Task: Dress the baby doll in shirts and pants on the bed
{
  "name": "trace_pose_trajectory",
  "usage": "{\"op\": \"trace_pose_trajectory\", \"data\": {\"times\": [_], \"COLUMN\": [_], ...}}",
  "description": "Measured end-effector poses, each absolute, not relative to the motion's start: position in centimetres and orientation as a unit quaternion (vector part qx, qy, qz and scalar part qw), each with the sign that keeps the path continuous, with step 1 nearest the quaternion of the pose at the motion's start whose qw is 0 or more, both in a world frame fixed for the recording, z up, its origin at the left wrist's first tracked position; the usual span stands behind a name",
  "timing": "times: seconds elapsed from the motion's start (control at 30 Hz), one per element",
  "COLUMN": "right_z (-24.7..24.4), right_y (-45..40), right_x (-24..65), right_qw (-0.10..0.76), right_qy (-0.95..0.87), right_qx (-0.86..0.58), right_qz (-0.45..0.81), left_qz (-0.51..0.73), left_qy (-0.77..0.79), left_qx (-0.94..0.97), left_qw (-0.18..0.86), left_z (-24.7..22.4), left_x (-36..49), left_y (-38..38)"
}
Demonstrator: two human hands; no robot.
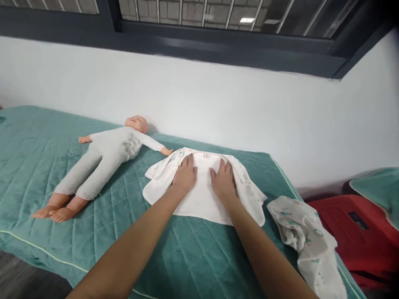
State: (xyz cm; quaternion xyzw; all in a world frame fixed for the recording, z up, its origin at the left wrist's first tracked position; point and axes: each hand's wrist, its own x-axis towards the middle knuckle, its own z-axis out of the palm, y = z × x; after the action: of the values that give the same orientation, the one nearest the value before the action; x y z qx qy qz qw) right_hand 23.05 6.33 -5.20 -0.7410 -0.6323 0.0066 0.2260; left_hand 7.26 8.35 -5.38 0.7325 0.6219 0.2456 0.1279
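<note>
A white baby shirt (204,199) lies spread on the green quilted cover, its front panels folded out to the sides and a small printed label near the neck. My left hand (186,174) rests flat on the shirt's left part, fingers stretched toward the collar. On the right part lies my right hand (223,179), palm down with fingers apart. Neither hand grips the cloth. To the left, a baby doll (109,151) with a white cloth body lies on its back, one hand close to the shirt's upper left edge.
A crumpled white printed garment (307,241) lies at the right edge of the green quilted cover (131,232). Beyond that edge is a red plastic object (355,232) with green cloth (378,189) above it. A white wall (199,104) and barred window (205,16) stand behind.
</note>
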Motion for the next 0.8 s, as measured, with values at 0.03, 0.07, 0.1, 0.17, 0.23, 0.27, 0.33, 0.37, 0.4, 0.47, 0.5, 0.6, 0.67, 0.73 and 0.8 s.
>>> {"op": "trace_pose_trajectory", "data": {"times": [0.03, 0.07, 0.1, 0.17, 0.23, 0.27, 0.33, 0.37, 0.4, 0.47, 0.5, 0.6, 0.67, 0.73, 0.8], "right_z": [-5.4, -5.6, -5.8, -6.0, -6.1, -6.1, -6.0, -5.9, -5.8, -5.8, -5.8, -6.0, -6.1, -6.2, -6.3], "right_y": [6.8, 7.2, 7.4, 7.7, 7.8, 7.8, 7.9, 7.9, 7.9, 8.0, 8.0, 8.0, 8.1, 8.2, 8.3], "right_x": [23.2, 23.2, 23.3, 23.4, 23.4, 23.4, 23.4, 23.5, 23.5, 23.6, 23.7, 23.9, 23.9, 23.8, 23.6], "right_qw": [0.22, 0.215, 0.208, 0.192, 0.174, 0.166, 0.161, 0.165, 0.173, 0.201, 0.214, 0.223, 0.211, 0.194, 0.169], "right_qy": [-0.633, -0.635, -0.637, -0.64, -0.637, -0.634, -0.627, -0.625, -0.624, -0.626, -0.628, -0.634, -0.634, -0.632, -0.63], "right_qx": [-0.742, -0.742, -0.742, -0.743, -0.749, -0.754, -0.759, -0.759, -0.758, -0.75, -0.745, -0.737, -0.74, -0.744, -0.752], "right_qz": [0.009, 0.012, 0.017, 0.029, 0.045, 0.055, 0.07, 0.074, 0.076, 0.069, 0.066, 0.068, 0.08, 0.089, 0.098], "left_qz": [0.241, 0.237, 0.234, 0.226, 0.215, 0.209, 0.203, 0.206, 0.211, 0.228, 0.236, 0.24, 0.233, 0.225, 0.209], "left_qy": [0.627, 0.63, 0.635, 0.643, 0.65, 0.654, 0.658, 0.659, 0.659, 0.658, 0.656, 0.658, 0.661, 0.665, 0.667], "left_qx": [0.729, 0.727, 0.723, 0.717, 0.714, 0.714, 0.714, 0.714, 0.714, 0.712, 0.712, 0.71, 0.709, 0.708, 0.71], "left_qw": [0.133, 0.137, 0.141, 0.147, 0.145, 0.14, 0.125, 0.116, 0.107, 0.091, 0.084, 0.076, 0.077, 0.083, 0.087], "left_z": [-5.5, -5.6, -5.8, -6.2, -6.6, -6.7, -6.8, -6.8, -6.8, -6.6, -6.5, -6.5, -6.7, -7.0, -7.2], "left_x": [7.4, 7.5, 7.6, 7.7, 7.7, 7.8, 7.8, 7.9, 7.9, 8.0, 8.1, 8.1, 8.1, 8.2, 8.2], "left_y": [8.8, 9.1, 9.4, 9.7, 9.9, 10.0, 10.0, 10.0, 10.0, 9.8, 9.8, 9.6, 9.8, 10.0, 10.3]}}
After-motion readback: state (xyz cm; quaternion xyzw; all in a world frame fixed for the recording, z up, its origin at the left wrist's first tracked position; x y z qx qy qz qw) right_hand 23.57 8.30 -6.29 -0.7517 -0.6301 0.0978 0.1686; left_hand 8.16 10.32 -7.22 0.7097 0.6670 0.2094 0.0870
